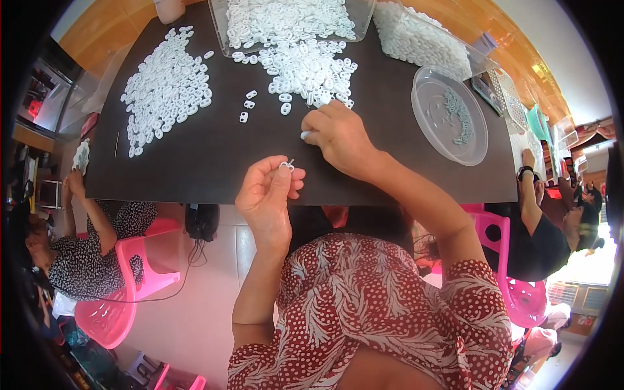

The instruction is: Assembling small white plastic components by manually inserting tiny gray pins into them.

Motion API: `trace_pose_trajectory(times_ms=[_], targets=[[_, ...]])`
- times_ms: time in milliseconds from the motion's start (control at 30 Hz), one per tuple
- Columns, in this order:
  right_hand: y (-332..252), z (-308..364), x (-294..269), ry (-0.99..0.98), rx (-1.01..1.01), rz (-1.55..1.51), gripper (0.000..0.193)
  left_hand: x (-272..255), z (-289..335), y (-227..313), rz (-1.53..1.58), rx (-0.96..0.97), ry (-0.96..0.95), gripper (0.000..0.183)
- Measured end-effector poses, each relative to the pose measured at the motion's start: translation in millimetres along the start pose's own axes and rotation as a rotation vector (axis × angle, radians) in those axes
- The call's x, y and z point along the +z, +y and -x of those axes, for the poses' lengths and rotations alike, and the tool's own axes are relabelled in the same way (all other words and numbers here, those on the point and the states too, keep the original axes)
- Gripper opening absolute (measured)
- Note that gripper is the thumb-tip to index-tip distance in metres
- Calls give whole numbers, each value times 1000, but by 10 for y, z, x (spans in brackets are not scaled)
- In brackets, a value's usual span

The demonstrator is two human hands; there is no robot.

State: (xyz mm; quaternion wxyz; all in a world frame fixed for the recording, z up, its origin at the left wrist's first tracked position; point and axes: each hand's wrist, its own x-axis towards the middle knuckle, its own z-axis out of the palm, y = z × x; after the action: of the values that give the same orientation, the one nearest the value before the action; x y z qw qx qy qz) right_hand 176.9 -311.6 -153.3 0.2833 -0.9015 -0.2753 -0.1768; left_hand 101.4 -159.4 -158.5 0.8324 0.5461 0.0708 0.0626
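Note:
My left hand (265, 198), near the table's front edge, pinches a small white plastic piece (286, 166) with holes between thumb and fingers. A thin light stub sticks up beside that piece. Farther forward and to the right, my right hand (344, 138) is closed, with a white piece (305, 135) showing at its fingers. Its knuckles reach the near edge of a heap of white two-holed oval pieces (305, 71). A few loose pieces (249, 104) lie left of the heap.
Another pile of white pieces (166, 91) spreads at the left. Behind stands a clear bin (224, 29), and at the right a second full bin (422, 45). A round clear dish (426, 133) holds tiny greenish bits (460, 117). People sit at both sides.

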Motion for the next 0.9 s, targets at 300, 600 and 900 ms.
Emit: trace_pose_trajectory(times_ms=[300,600,900], targets=[[-171,142,-289,-156,632,-1065,16,163,74,22,-19,-12,-19,14],[-220,187,-288,-82,636,-1097,12,210,112,19,-34,-14,-8,14],[-242,201,-278,-120,529,-888,12,212,145,-10,-91,16,5,18]])
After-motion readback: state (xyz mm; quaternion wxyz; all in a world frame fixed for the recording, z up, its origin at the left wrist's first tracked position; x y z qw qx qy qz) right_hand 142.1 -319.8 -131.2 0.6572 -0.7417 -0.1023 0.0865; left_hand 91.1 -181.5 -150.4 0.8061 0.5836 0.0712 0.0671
